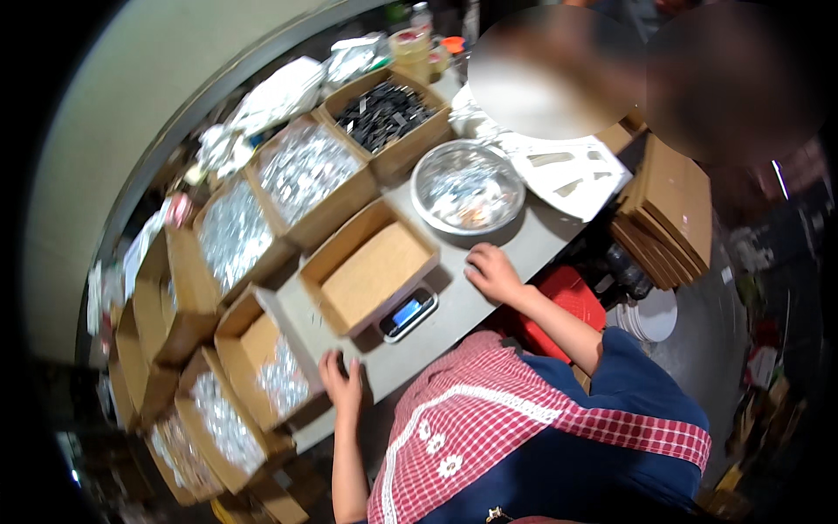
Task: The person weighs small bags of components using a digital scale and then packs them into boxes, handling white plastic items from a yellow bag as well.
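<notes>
My left hand (341, 384) is beside a cardboard box (234, 325) partly filled with small clear packets (283, 381). Its thumb and fingers are apart, and nothing shows between them. At the table's near edge rests my right hand (495, 274), fingers loosely bent and spread, with nothing visible in it. Between the hands, an open cardboard box (371, 266) with a bare bottom sits on a small digital scale (408, 314) with a lit blue screen. Beyond my right hand stands a round metal bowl (467, 229) holding small shiny packets.
Several cardboard boxes line the table's far and left sides, with clear packets (307, 172) or black pieces (384, 115). A white plastic piece (572, 179) lies right of the bowl. Flattened cartons (668, 210) and a red basket (567, 306) are at right. Another person's blurred shape is opposite.
</notes>
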